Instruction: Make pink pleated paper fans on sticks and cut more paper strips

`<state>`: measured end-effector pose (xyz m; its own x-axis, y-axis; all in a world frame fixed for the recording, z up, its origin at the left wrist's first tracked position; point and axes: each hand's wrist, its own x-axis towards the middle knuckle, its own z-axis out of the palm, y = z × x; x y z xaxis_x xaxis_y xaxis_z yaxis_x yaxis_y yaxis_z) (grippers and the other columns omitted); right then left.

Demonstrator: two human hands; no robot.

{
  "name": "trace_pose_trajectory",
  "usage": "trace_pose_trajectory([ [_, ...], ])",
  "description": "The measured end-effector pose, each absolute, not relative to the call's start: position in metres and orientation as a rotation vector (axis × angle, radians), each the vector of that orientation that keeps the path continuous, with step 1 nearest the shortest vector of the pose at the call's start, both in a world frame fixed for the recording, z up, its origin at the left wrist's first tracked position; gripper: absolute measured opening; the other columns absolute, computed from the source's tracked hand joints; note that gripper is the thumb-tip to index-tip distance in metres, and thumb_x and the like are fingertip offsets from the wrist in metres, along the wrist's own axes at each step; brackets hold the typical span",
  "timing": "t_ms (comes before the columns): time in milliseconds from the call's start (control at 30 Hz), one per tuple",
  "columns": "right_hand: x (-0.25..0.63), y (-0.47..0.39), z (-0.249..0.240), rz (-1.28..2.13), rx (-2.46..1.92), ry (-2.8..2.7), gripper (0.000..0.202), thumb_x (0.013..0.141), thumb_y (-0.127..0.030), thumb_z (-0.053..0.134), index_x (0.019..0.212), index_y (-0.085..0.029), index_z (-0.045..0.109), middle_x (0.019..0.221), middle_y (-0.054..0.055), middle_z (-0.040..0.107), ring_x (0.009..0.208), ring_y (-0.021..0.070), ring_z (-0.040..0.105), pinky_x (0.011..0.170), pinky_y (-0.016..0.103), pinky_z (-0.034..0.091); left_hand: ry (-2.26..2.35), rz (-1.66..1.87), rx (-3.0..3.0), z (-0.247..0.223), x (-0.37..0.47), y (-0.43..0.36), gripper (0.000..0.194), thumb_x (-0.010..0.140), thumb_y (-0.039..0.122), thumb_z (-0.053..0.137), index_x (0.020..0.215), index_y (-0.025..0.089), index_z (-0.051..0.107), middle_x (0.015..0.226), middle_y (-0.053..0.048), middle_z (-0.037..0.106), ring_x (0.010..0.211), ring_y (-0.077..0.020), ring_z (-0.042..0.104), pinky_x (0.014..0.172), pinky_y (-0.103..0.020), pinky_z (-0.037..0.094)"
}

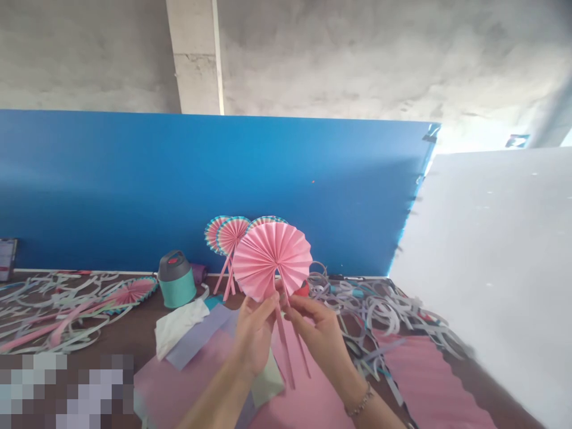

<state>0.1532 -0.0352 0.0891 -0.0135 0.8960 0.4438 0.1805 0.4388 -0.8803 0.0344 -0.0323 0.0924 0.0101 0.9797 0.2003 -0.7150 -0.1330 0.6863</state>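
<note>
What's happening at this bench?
A person holds a pink pleated fan upright: the left hand grips its lower edge, while the right hand appears to pinch one of two pink strips hanging from it. Blue-edged fans stand behind, before a blue panel. Loose paper strips litter the table.

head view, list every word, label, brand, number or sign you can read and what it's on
No text can be read in this view.
Object at the far left edge: any print is too small and blurred to read.
Teal tub: no legible lettering.
Pink paper fan: no lettering visible.
</note>
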Motion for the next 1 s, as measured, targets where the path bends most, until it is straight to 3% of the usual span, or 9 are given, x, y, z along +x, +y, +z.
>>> trace_pose_trajectory([
  [67,0.153,-0.036,0.09,0.747,-1.002,-1.524,0.025,0.078,-0.037,0.061,0.088,-0.018,0.072,0.082,0.007,0.073,0.076,0.0209,0.066,0.071,0.031,0.053,0.461,1.539,0.761,0.093,0.034,-0.033,0.023,0.071,0.022,0.072,0.093,0.019,0.068,0.09,-0.005,0.071,0.091,-0.0202,0.065,0.084,-0.034,0.048],
  [233,0.159,-0.034,0.091,0.581,-1.072,-1.552,0.025,0.08,-0.037,0.058,0.09,-0.017,0.07,0.086,0.008,0.073,0.078,0.022,0.067,0.07,0.03,0.052,0.503,1.546,0.763,0.098,0.031,-0.033,0.023,0.068,0.024,0.074,0.09,0.017,0.07,0.098,-0.008,0.071,0.101,-0.0246,0.062,0.089,-0.036,0.046],
  [500,0.166,-0.043,0.098,-0.071,-1.19,-1.84,0.016,0.085,-0.03,0.054,0.077,-0.021,0.063,0.08,0.005,0.068,0.078,0.0217,0.062,0.071,0.032,0.042,0.472,1.434,0.703,0.1,0.031,-0.035,0.018,0.068,0.023,0.073,0.084,0.017,0.07,0.099,-0.008,0.071,0.1,-0.0258,0.063,0.09,-0.04,0.047],
  [700,0.165,-0.052,0.106,-0.093,-1.12,-1.698,0.005,0.085,-0.026,0.053,0.083,-0.021,0.052,0.078,0.003,0.058,0.074,0.0188,0.055,0.07,0.031,0.04,0.457,1.389,0.727,0.096,0.035,-0.039,0.028,0.071,0.021,0.07,0.099,0.019,0.068,0.107,-0.009,0.069,0.104,-0.0261,0.062,0.091,-0.039,0.047],
  [1000,0.171,-0.044,0.108,-0.094,-1.22,-1.56,0.002,0.081,-0.022,0.052,0.081,-0.022,0.049,0.076,0.001,0.055,0.072,0.0186,0.05,0.066,0.032,0.036,0.46,1.233,0.737,0.088,0.052,-0.055,0.043,0.072,0.021,0.07,0.114,0.024,0.062,0.116,-0.009,0.065,0.102,-0.0258,0.061,0.091,-0.04,0.046],
])
